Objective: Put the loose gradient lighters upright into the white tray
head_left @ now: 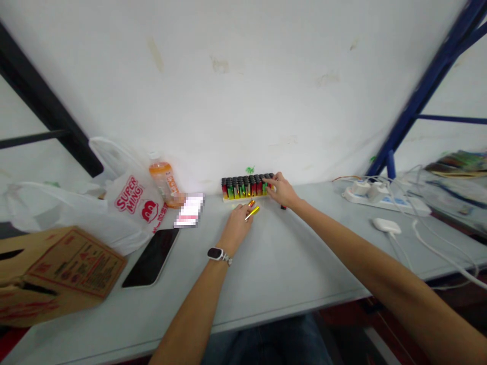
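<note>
A tight row of slim tubes (247, 186) with black tops and red, green and yellow bodies stands upright in a low pale tray (232, 201) against the wall. My left hand (236, 223), with a watch at its wrist, is closed around slim gold tubes (252, 213) just in front of the tray. One of these has a silvery end. At the tray's right end, my right hand (282, 190) has its fingers curled against a black-topped tube. Its fingertips partly cover what they grip. A small dark-and-red piece (283, 207) lies under the right wrist.
On the left are a cardboard box (76, 263), a white plastic bag (133, 203), an orange drink bottle (164, 180), a blurred-out card (190, 210) and a phone (152, 257). To the right lie a power strip (388, 198), a white charging case (386, 226) and loose cables.
</note>
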Demonstrator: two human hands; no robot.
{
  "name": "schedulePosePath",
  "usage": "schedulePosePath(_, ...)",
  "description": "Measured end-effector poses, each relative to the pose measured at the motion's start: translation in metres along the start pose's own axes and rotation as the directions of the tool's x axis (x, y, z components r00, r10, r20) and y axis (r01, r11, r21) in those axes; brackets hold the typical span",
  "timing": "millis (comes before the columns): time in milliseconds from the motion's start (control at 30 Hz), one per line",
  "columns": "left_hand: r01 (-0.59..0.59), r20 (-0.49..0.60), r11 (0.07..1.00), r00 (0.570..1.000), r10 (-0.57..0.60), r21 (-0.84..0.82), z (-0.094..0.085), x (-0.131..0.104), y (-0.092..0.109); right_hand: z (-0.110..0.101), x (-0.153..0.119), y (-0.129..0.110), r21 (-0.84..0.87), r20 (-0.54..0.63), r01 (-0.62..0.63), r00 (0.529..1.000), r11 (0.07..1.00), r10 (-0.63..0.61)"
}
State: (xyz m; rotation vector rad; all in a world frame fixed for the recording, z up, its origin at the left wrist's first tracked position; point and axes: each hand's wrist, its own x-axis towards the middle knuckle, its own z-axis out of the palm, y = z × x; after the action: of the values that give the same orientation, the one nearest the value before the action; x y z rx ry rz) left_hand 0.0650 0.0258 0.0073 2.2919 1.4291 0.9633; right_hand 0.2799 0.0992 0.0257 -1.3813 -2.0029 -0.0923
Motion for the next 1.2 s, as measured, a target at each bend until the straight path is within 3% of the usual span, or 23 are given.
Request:
schedulePosePath(133,-0.036,-0.154,0.979,0.988,0.006,-0.199,-0.003,0.002,0.006,-0.003,-0.017,-0.026,0.145,-0.072,-0.041,0.996,0.989,0.052)
schedulePosePath(233,-0.044,-0.218,0.930,0.975,-0.039,-0.366,-0.004,0.003,0.009,0.001,-0.029,-0.051,0.229,0.045,-0.044,0.998,0.973,0.034)
schedulePosePath(367,0.001,-0.253,0.798,0.948,-0.193,-0.602,-0.001,0.006,0.010,0.020,-0.049,-0.074,0.324,0.192,-0.147,0.977,0.934,0.087)
schedulePosePath(533,0.043,-0.171,0.729,0.961,-0.218,-0.683,0.010,0.006,0.010,0.034,-0.066,-0.086,0.542,0.244,-0.193,0.967,0.818,0.067)
schedulePosePath(667,0.030,-0.144,0.697,0.971,-0.190,-0.717,0.013,0.002,0.015,0.031,-0.070,-0.088,0.563,0.215,-0.185,0.974,0.806,0.073)
schedulePosePath(800,0.079,-0.071,0.548,0.966,-0.248,-0.833,0.003,0.000,0.023,0.028,-0.069,-0.084,0.549,0.208,-0.205,0.972,0.810,0.106)
schedulePosePath(967,0.247,0.127,0.363,0.938,-0.323,-0.898,-0.007,-0.002,0.033,0.028,-0.067,-0.082,0.612,0.239,-0.272,0.959,0.743,0.154)
schedulePosePath(1067,0.340,0.180,0.366,0.896,-0.406,-0.866,-0.006,-0.002,0.036,0.027,-0.068,-0.083,0.596,0.243,-0.265,0.959,0.758,0.143)
schedulePosePath(1200,0.384,0.139,0.406,0.845,-0.516,-0.829,0.000,-0.001,0.040,0.026,-0.070,-0.084,0.579,0.238,-0.224,0.966,0.784,0.100)
